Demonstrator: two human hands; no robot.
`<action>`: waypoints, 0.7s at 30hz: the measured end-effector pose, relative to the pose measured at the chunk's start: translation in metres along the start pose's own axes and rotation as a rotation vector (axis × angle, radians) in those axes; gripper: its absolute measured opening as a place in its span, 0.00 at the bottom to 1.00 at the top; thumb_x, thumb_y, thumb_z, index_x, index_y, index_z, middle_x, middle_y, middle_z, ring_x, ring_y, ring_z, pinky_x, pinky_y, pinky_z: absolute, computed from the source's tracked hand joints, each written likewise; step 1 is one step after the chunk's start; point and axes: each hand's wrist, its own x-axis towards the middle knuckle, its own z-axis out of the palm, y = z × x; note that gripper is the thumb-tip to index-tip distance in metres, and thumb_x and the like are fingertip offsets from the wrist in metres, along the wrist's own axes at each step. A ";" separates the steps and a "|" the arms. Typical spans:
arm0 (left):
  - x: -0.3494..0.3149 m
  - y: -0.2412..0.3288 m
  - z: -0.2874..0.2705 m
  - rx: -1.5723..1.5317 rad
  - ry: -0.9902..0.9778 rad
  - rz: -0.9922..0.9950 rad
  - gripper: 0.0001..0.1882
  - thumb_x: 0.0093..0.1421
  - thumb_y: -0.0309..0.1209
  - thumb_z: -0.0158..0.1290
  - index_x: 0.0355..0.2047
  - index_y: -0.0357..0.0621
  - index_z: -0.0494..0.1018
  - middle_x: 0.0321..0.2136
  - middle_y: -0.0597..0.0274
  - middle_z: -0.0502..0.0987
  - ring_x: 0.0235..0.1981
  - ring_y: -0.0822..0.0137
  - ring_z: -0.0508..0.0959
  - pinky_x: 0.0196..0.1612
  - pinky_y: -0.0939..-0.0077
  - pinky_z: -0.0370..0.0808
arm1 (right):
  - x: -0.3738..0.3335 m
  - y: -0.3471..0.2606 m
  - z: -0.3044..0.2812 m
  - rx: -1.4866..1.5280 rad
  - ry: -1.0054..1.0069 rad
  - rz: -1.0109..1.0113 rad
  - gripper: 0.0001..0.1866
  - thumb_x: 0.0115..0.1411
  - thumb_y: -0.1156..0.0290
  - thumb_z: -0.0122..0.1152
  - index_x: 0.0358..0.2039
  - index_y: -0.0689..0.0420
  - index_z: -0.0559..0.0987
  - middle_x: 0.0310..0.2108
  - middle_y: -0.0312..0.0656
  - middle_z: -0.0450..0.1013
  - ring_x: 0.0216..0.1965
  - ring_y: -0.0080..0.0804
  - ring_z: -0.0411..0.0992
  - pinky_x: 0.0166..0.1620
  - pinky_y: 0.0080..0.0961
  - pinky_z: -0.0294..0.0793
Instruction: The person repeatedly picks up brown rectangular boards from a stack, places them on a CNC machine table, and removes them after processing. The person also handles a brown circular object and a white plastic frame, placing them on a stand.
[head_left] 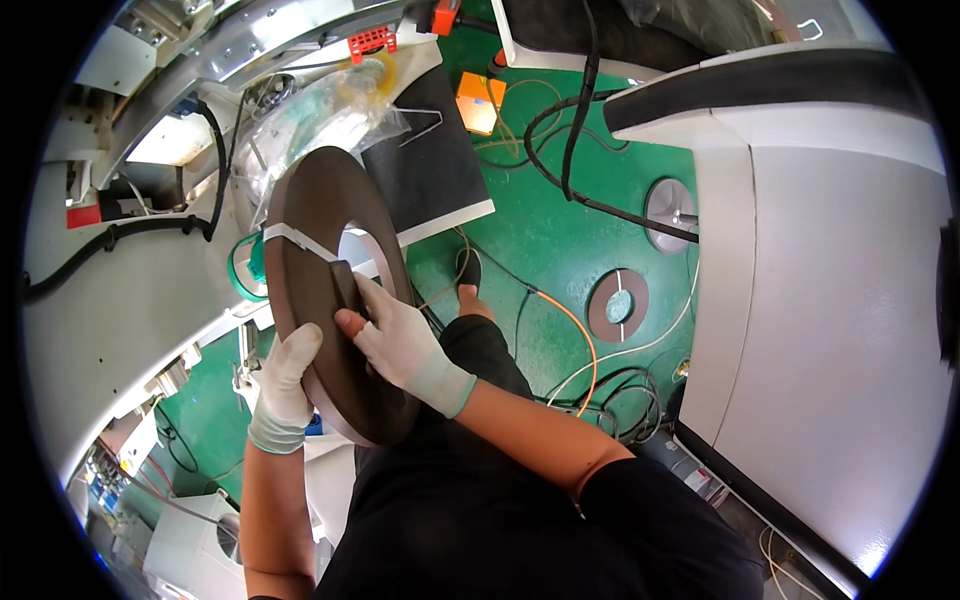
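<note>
A large dark brown ring-shaped coil of strip (310, 205) is tilted up on edge in front of me, with an open hole in its middle. A white band (300, 241) wraps across its upper left side. My left hand (285, 390), in a white glove, is closed on the coil's lower left rim. Against the coil's face, my gloved right hand (410, 345) has its fingers closed round a short dark flap (345, 285) that stands out near the hole. The tip of its thumb is bare. How the flap joins the coil cannot be made out.
A second, banded coil (603, 308) lies on the green floor, near a round metal disc (668, 205). Cables (630, 400) loop across the floor. Machine housings flank me: a curved one (110, 330) left, a large grey one (830, 300) right. Behind the coil is a black panel (425, 170).
</note>
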 end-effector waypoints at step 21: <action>0.001 0.000 0.042 0.131 -0.028 0.084 0.27 0.66 0.35 0.49 0.62 0.35 0.63 0.53 0.59 0.71 0.53 0.67 0.70 0.61 0.72 0.66 | -0.004 0.015 0.000 -0.156 0.222 -0.117 0.30 0.72 0.57 0.48 0.66 0.65 0.63 0.38 0.66 0.76 0.43 0.65 0.76 0.46 0.49 0.74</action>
